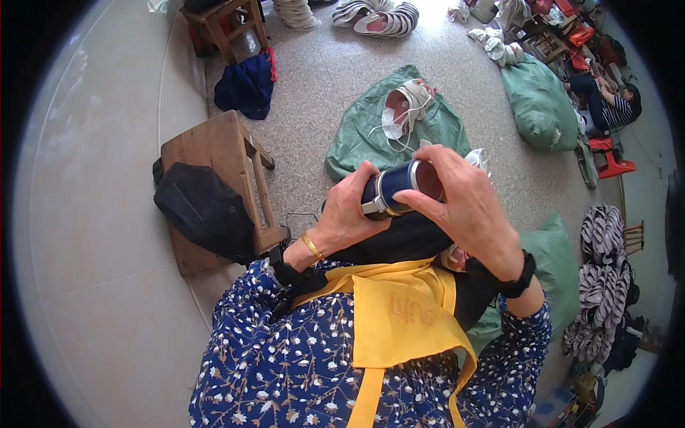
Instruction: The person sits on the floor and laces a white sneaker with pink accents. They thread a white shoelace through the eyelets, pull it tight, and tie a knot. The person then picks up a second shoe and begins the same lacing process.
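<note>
Above my lap I hold a short dark blue flask [397,187] with silver bands and a silver clip-like part on its side. My left hand [344,207], with a gold bracelet at the wrist, wraps round its left end. My right hand [464,200] curves round its right end, thumb and fingers on either side of the silver rim. Beyond my hands, a white lace-up shoe [408,110] with loose laces lies on a green sack [357,128] on the floor. A yellow apron [399,307] covers my front.
On my left stands a wooden stool [207,143] with a black mesh bag [203,207] on it; a dark blue cloth [246,85] lies beyond. Stacked shoes [385,19] sit at the back. At right are a full green sack [539,103], a seated person [610,103] and piled shoes [599,285].
</note>
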{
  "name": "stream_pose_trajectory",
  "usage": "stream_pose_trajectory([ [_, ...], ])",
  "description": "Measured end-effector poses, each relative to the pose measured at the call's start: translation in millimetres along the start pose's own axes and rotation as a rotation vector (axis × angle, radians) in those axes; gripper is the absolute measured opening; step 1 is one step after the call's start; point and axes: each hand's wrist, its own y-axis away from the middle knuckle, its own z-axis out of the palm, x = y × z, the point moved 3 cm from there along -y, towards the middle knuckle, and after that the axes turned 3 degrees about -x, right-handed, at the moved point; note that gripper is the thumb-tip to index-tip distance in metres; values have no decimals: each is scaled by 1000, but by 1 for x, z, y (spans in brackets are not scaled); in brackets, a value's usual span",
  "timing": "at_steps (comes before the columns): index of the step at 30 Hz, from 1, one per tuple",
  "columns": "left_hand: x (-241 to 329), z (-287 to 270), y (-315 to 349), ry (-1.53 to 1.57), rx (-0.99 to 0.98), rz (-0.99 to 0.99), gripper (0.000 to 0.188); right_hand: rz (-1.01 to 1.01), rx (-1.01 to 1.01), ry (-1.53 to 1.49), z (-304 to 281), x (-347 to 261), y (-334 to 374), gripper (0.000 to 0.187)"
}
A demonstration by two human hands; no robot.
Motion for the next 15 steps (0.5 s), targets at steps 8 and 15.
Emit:
stream_pose_trajectory([
  [8,-5,14,-1,56,15,50,65,-135,-27,-88,-17,-12,10,54],
  [15,-10,9,1,-31,5,22,64,34,-104,-84,1,-1,8,48],
])
